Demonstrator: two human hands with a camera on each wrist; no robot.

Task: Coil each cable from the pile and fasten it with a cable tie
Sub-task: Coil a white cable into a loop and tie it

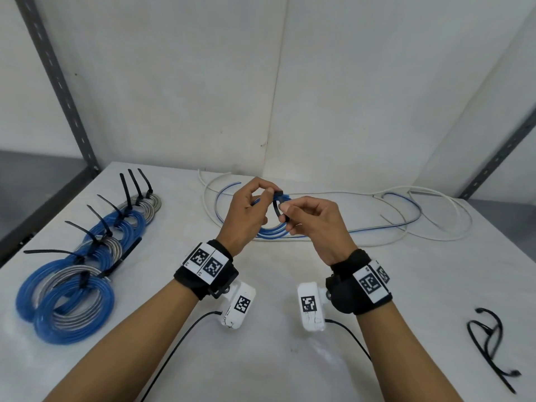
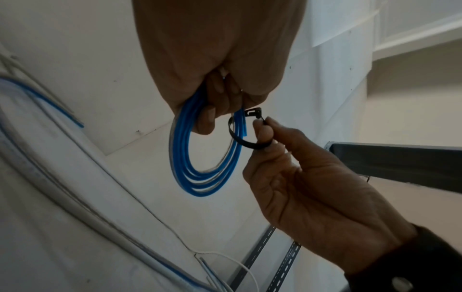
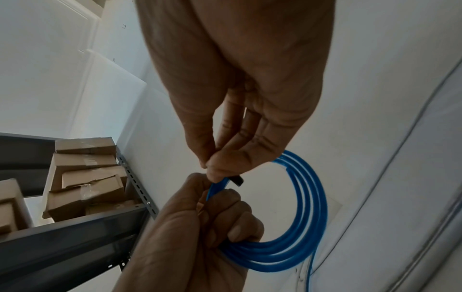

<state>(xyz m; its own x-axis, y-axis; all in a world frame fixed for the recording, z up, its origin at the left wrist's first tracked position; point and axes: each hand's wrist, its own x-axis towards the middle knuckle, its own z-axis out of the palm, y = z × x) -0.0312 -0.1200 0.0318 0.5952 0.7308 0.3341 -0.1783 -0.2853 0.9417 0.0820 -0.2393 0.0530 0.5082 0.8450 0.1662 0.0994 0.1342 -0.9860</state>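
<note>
My left hand grips a small coil of blue cable above the middle of the table; the coil hangs below its fingers, and in the right wrist view the coil curves to the right of both hands. A black cable tie is looped round the coil's top strands. My right hand pinches the tie's tail between thumb and forefinger close to the tie's head. The tie's head shows just under the right fingertips.
Several tied blue and grey coils with black tie tails lie in a row at the left. Loose white and blue cables sprawl along the back. Spare black ties lie at the front right. Cardboard boxes sit on a shelf.
</note>
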